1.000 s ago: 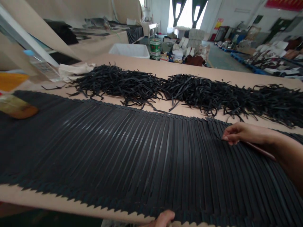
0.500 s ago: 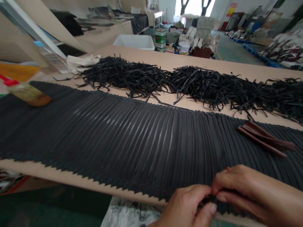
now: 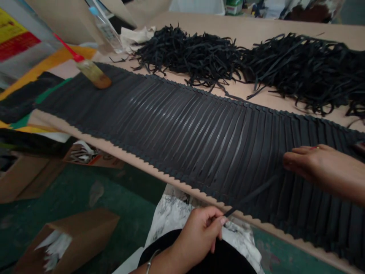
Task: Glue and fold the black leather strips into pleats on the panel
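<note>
A long row of overlapping black strips (image 3: 176,125) lies across the tan table (image 3: 256,34). My left hand (image 3: 199,232) is below the table's near edge, pinched on the end of one black strip (image 3: 251,195) that lifts off the row. That strip runs up and right to my right hand (image 3: 313,167), which rests on the row with its fingers curled together on the strip's far end.
Heaps of loose black strips (image 3: 256,61) lie along the far side of the table. A brush with a red handle (image 3: 91,70) rests on the row's left end, beside a plastic bottle (image 3: 104,26). Cardboard boxes (image 3: 68,239) stand on the green floor below.
My hands have parted from the near edge: the left drew back toward me, the right moved up onto the row, with one strip stretched between them. The camera tilted down and left.
</note>
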A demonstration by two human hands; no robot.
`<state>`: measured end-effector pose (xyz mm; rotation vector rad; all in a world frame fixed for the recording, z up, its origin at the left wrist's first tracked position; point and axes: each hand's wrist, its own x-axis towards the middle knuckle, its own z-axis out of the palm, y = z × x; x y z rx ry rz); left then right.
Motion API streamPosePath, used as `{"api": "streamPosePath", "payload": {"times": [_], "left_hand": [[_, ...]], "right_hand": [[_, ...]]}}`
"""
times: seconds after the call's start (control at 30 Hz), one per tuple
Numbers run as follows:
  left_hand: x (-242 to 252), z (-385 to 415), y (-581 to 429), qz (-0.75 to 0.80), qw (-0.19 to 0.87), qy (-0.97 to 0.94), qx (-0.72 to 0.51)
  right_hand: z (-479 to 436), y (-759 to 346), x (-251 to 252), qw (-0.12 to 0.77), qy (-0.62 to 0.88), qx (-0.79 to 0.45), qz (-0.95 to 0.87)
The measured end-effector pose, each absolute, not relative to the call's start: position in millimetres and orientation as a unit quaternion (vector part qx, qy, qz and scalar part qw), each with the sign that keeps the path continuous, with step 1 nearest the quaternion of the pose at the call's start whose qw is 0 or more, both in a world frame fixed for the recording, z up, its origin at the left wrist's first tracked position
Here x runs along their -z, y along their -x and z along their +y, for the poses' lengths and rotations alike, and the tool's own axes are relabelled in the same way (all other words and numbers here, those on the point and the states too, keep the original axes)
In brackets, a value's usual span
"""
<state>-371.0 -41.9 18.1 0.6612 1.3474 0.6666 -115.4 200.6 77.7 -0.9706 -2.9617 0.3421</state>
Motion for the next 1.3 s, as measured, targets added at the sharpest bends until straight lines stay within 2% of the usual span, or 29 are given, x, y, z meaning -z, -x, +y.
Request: {"api": "streamPosePath", "payload": {"times": [0.07, 0.1, 0.17, 0.3, 0.43, 0.67, 0.77, 0.9, 1.1, 1.3], "left_hand": [[-20, -41, 366, 0.597, 0.681, -0.300, -0.301], [-22, -40, 364, 0.592, 0.680, -0.311, -0.302], [-27, -36, 359, 0.583, 0.674, -0.331, -0.310], [-34, -29, 358, 0.582, 0.656, -0.326, -0.352], [-27, -25, 359, 0.568, 0.670, -0.285, -0.384], [-11, -31, 364, 0.569, 0.689, -0.248, -0.373], [-13, -37, 372, 0.595, 0.665, -0.282, -0.352], [-18, -44, 380, 0.643, 0.535, -0.435, -0.334], [-21, -46, 387, 0.621, 0.338, -0.636, -0.310], [-22, -36, 390, 0.614, 0.229, -0.735, -0.170]], "right_hand": [[178, 141, -81, 0.006, 0.253, -0.049, -0.966], [162, 155, -84, 0.017, 0.222, -0.059, -0.973], [128, 180, -87, 0.040, 0.169, -0.182, -0.968], [96, 199, -79, -0.063, 0.204, -0.392, -0.895], [111, 193, -66, -0.121, 0.256, -0.466, -0.838], [126, 215, -60, -0.117, 0.247, -0.298, -0.914], [127, 225, -61, -0.123, 0.252, -0.221, -0.934], [130, 233, -65, -0.115, 0.253, -0.159, -0.947], [136, 235, -67, -0.115, 0.263, -0.151, -0.946], [139, 237, -68, -0.116, 0.249, -0.140, -0.951]]}}
